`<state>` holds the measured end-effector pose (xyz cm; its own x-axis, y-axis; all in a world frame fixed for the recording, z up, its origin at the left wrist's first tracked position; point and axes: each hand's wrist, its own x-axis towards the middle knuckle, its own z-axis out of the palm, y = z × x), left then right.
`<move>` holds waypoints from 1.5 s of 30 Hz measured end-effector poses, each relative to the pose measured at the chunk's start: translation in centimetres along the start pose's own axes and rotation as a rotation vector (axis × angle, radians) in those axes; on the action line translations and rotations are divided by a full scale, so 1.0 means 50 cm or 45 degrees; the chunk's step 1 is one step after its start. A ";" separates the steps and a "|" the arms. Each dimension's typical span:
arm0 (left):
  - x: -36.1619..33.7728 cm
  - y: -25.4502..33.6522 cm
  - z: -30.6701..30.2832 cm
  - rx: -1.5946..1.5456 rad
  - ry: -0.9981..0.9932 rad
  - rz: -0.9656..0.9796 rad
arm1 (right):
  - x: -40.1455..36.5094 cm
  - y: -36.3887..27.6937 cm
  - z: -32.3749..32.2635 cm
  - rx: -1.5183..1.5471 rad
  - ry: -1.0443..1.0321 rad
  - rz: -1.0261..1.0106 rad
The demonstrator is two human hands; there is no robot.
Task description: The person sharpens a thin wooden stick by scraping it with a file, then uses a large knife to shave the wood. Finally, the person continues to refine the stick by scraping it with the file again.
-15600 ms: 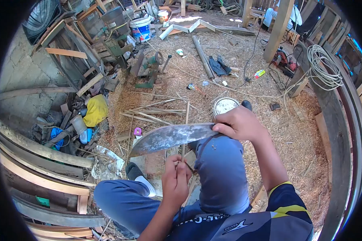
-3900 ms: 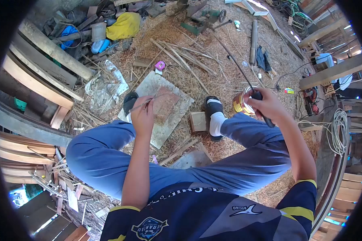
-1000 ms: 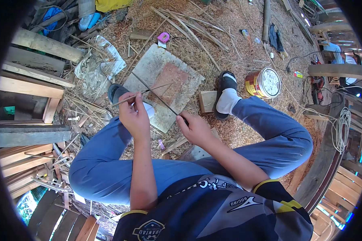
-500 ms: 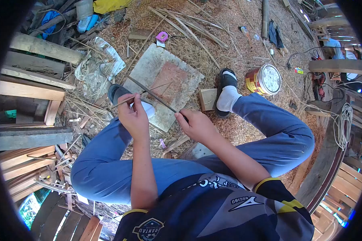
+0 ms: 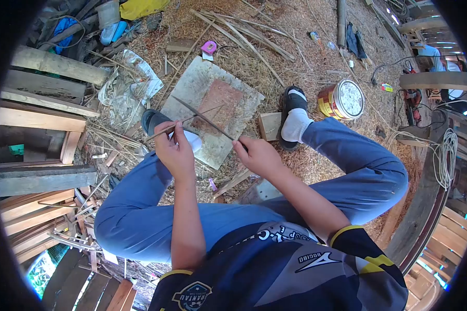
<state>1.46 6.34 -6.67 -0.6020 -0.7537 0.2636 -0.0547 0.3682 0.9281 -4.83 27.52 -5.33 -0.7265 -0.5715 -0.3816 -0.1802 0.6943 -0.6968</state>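
My left hand (image 5: 174,153) pinches a thin light-brown wooden stick (image 5: 206,111) between thumb and fingers. The stick points right, over the slab. In my right hand (image 5: 260,158) is the near end of a long, dark, tapered tool (image 5: 215,126), which looks like a file; its handle is hidden in the fist. The tool slants up and left and crosses the stick, seemingly touching it. Below both lies a pale grey slab (image 5: 188,80) with a reddish-brown square patch (image 5: 228,101) on it.
A pink tape measure (image 5: 208,47) lies at the slab's far edge. A wooden block (image 5: 269,127) sits by the right sandal (image 5: 287,143). Farther right stands a paint bucket (image 5: 349,99). Long wood strips (image 5: 254,39), a crumpled plastic sheet (image 5: 122,98) and coiled rope (image 5: 445,160) lie around.
My right hand has shifted slightly right and away from my body, and the dark tool's tip has moved right. My left hand and the stick stay almost in place.
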 end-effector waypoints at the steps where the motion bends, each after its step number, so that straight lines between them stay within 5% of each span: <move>1: 0.002 -0.001 0.001 0.027 -0.002 0.015 | 0.005 0.003 -0.006 -0.014 -0.025 0.038; 13: 0.004 0.003 0.000 0.082 -0.016 -0.004 | -0.009 -0.008 -0.014 -0.067 0.039 -0.166; 17: -0.004 0.018 -0.005 0.099 0.002 0.019 | 0.010 0.032 -0.003 -0.108 0.012 0.117; 30: -0.006 0.011 -0.001 0.073 -0.001 -0.011 | -0.012 0.015 -0.015 -0.091 0.026 -0.161; 36: -0.003 0.011 -0.002 0.091 -0.032 0.040 | 0.009 0.061 -0.011 -0.126 -0.017 0.052; 40: -0.010 0.024 -0.002 0.051 -0.052 -0.036 | -0.012 0.051 0.002 -0.045 0.064 -0.141; 43: -0.004 0.005 -0.008 0.104 0.014 0.053 | 0.015 0.084 0.007 -0.103 0.035 0.195; 45: -0.002 0.001 -0.005 0.087 -0.004 0.058 | 0.011 0.089 -0.005 -0.110 0.024 0.088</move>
<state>1.70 6.30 -6.58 -0.6075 -0.7336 0.3046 -0.0809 0.4385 0.8951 -6.20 30.43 -8.47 -0.7514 -0.5130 -0.4149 -0.1852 0.7676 -0.6136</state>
